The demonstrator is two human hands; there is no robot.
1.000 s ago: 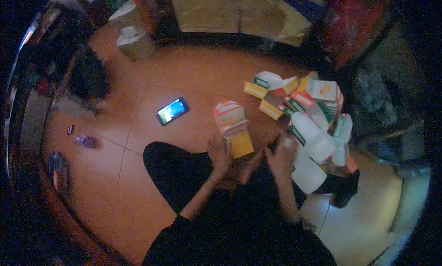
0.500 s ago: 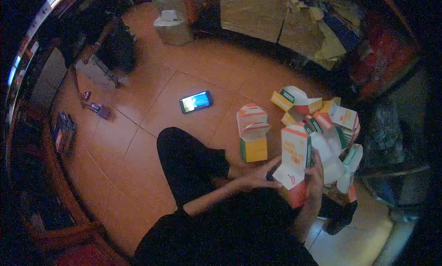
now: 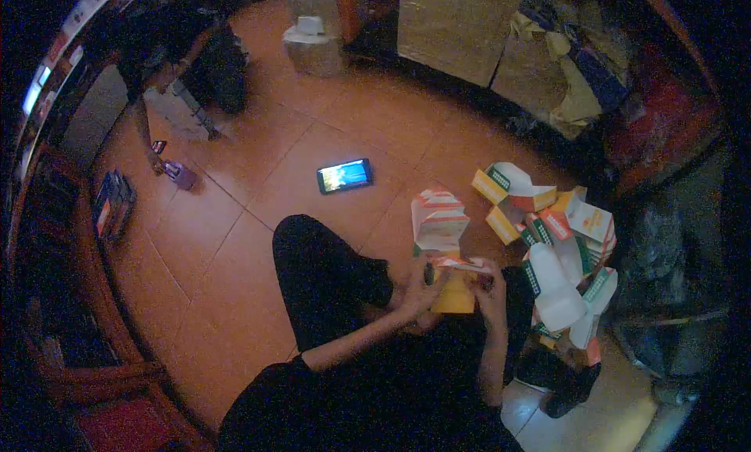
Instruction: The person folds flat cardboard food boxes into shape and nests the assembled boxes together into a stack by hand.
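Note:
Between my two hands is a small printed cardboard box (image 3: 454, 295), with a yellow side facing me and a red-and-white top edge. My left hand (image 3: 421, 294) grips its left end, with something dark at the fingers that is too small to name. At the right end, the fingers of my right hand (image 3: 490, 294) are bent round the box. Just beyond it on the floor stand nested open cartons (image 3: 440, 221) in white and orange. To the right of my right hand lies a loose heap of green, yellow and white cartons (image 3: 557, 291).
A lit phone (image 3: 344, 176) lies on the tiled floor (image 3: 258, 170). At the left, another person's hand (image 3: 159, 164) is at a purple bottle (image 3: 181, 175). Large wrapped boxes (image 3: 450, 29) line the back. A dark bag-like thing (image 3: 559, 378) sits below the heap.
My hands have moved left with the box, from beside the heap to in front of the nested cartons. The box has turned from upright to lower and flatter. The view has shifted slightly.

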